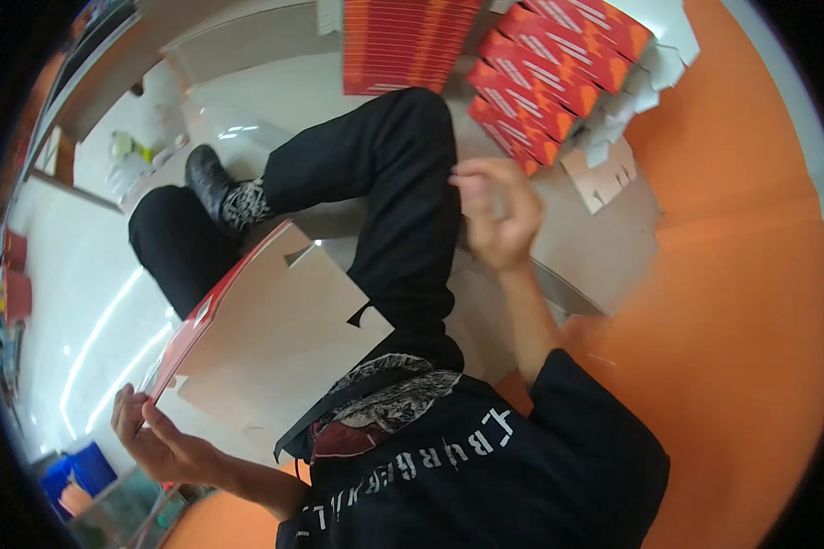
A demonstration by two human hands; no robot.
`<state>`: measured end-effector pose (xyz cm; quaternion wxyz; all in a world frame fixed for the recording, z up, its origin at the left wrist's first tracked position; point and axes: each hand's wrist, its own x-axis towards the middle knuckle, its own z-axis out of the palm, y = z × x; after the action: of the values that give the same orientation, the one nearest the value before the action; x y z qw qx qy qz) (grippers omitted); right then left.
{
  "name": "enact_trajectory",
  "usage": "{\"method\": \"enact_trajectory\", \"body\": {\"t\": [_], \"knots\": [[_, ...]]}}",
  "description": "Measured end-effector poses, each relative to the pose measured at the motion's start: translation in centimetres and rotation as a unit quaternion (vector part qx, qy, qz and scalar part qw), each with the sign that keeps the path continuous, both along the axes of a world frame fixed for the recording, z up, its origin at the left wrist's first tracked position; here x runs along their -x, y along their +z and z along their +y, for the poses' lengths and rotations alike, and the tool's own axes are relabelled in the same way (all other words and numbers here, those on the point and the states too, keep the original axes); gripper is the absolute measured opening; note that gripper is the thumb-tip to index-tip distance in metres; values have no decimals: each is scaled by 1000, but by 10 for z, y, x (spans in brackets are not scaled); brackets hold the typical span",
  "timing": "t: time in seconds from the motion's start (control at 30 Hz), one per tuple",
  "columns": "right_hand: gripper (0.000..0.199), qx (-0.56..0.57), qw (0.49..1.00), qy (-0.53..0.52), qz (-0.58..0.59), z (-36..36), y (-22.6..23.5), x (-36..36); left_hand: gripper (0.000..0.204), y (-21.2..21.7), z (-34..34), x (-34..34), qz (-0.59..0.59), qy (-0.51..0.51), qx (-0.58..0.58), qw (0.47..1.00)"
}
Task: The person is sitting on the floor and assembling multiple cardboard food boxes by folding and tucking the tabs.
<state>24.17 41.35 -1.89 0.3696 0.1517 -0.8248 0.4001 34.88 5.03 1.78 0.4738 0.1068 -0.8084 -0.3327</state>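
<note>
My left hand (169, 444) pinches the lower left corner of a folded cardboard carton (279, 334) between thumb and fingers. The carton lies tilted across my lap, with its plain pale inside toward me. Its red printed face shows along the left edge, and cut notches mark its sides. My right hand (501, 215) is raised beside my bent knee, away from the carton. Its thumb and forefinger come together in a loose pinch, slightly blurred, with nothing visible in them. Nearest to it are stacked red and orange cartons (545, 87) with pale flaps.
Another stack of red cartons (407, 46) stands beyond my knee. A sheet of brown cardboard (595, 242) lies at my right on the orange floor (732, 302). Clear plastic (238, 128) is near my shoe (209, 178). Shelving borders the far left, and a blue object (82, 471) sits lower left.
</note>
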Motion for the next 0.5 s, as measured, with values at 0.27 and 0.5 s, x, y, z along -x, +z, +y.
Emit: {"method": "enact_trajectory", "body": {"t": [0.27,0.5], "knots": [[22,-121,862,-407,-277,282,-77,-24,19,11,-7,14,-43,89,18,995],[32,-176,870,-258,-382,330,-77,-10,27,6,-9,14,-47,67,19,996]]}}
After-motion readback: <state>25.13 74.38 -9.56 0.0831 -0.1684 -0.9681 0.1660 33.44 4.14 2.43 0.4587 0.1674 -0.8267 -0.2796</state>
